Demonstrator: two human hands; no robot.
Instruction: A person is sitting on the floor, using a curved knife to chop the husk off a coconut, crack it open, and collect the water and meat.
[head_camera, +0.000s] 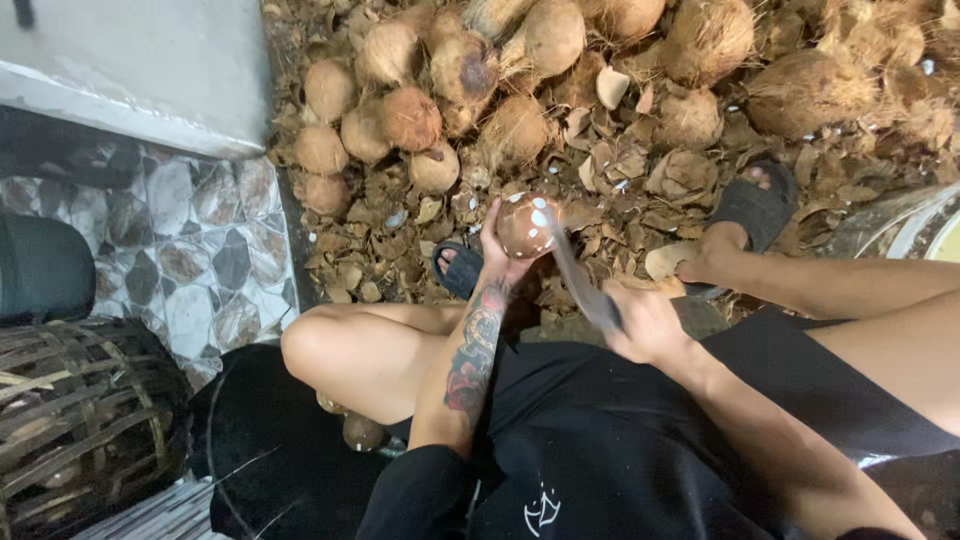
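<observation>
A brown coconut (528, 224), its shell chipped to white in a few spots near the top, sits raised above the ground between the person's knees, cupped from below and behind by the left hand (500, 255). That hand's fingers curl around the far and left side of the nut, closed firmly on it, with the tattooed forearm rising straight up to it from the lap. The blade of a knife (580, 282) runs from the coconut's right edge, where it touches the shell, down and to the right into the right hand (640, 322), which is clenched in a fist around the handle just beside the left wrist.

Room around the nut is tight at the near side: the two forearms and the black shirt close it in, and the bent left knee lies close on the left. Ahead of it the ground is covered with dry husk scraps (610, 165), and two feet in dark sandals (752, 205) rest there, one under the coconut, one well to the right. Beyond them a pile of unhusked coconuts (450, 90) fills the far edge. To the left are a patterned tile floor (200, 260) and, near the bottom corner, a woven basket (80, 420).
</observation>
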